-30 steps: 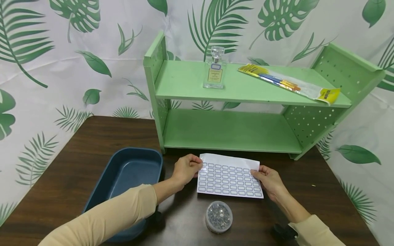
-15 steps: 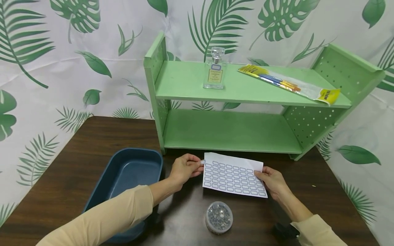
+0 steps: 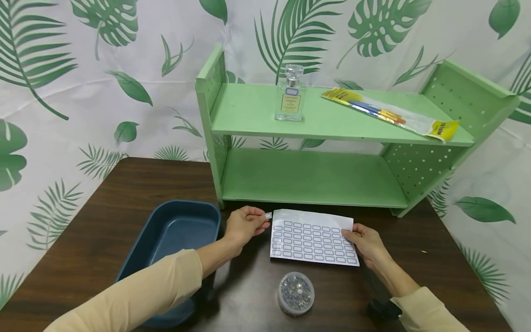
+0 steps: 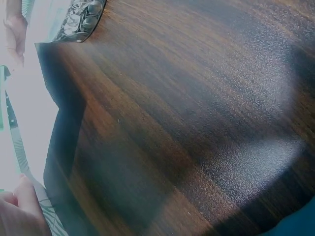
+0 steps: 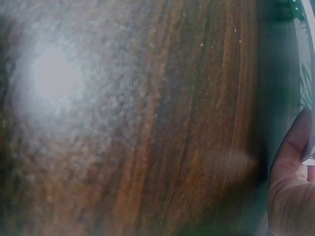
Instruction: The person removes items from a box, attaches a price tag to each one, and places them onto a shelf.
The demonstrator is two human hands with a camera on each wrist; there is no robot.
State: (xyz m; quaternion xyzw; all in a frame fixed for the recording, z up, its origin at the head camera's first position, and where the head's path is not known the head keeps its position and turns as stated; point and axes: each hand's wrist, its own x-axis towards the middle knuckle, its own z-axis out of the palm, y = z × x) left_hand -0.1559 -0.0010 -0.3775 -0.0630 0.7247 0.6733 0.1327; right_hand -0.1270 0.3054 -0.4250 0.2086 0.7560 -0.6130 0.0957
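Note:
Between thumb and finger my left hand (image 3: 244, 226) pinches a small label sticker (image 3: 268, 215) with a dark border. Just to its right is the white sticker sheet (image 3: 313, 237), printed with rows of bordered labels; the top left spot of the grid is bare. My right hand (image 3: 365, 242) grips the sheet by its right edge, thumb on top. In the left wrist view the sheet (image 4: 37, 113) is washed out by glare, with the left hand (image 4: 22, 211) at the lower corner. The right wrist view catches only part of the right hand (image 5: 293, 182).
A round clear tub (image 3: 296, 293) of small metal pieces stands in front of the sheet. A blue tray (image 3: 166, 207) is at left, partly under the left sleeve. Behind, a green shelf (image 3: 315, 177) bears a glass perfume bottle (image 3: 290, 94) and packaged brushes (image 3: 386, 113).
The left hand has peeled a label off the sheet's top left corner and drawn it away to the left. The sheet shifted right, then slightly back, in the right hand.

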